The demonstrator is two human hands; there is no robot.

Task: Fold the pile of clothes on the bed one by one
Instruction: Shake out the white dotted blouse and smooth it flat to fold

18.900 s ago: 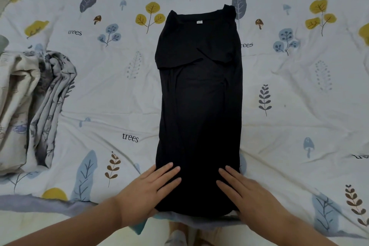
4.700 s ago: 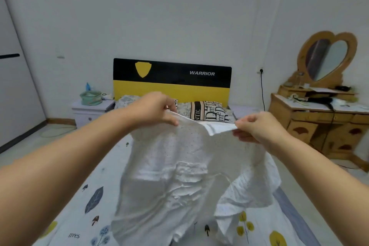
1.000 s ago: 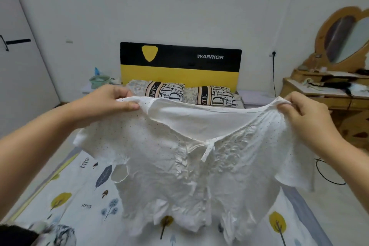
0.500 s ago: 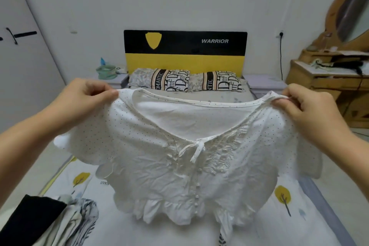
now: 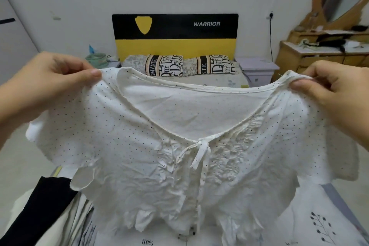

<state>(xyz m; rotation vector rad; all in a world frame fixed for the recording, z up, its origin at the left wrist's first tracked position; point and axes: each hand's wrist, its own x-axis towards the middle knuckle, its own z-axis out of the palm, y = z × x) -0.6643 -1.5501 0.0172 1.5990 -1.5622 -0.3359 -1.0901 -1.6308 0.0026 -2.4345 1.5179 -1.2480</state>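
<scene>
Blouse, white with fine dark dots, hangs in the air above the bed, stretched wide by its two shoulders so that its front faces the person and its hem falls free over the sheet. Held this way, its own weight pulls the cloth straight, which probably serves to find the shape before laying it flat for folding.

At the lower left a black garment rests on a stack of pale printed cloth, likely the place where finished pieces are gathered, off to the side so the middle of the bed is free for work.

The left hand pinches the blouse's left shoulder seam between thumb and curled fingers, wrist raised. Between the hands the wide neckline sags in a shallow curve, and the little tie bow and gathered front hang at the centre, showing the garment is held about evenly. Beyond it stand two patterned pillows and a black and yellow headboard.

The right hand pinches the other shoulder in the same way, at a matching height, keeping the neckline level. A wooden dressing table stands at the far right.
</scene>
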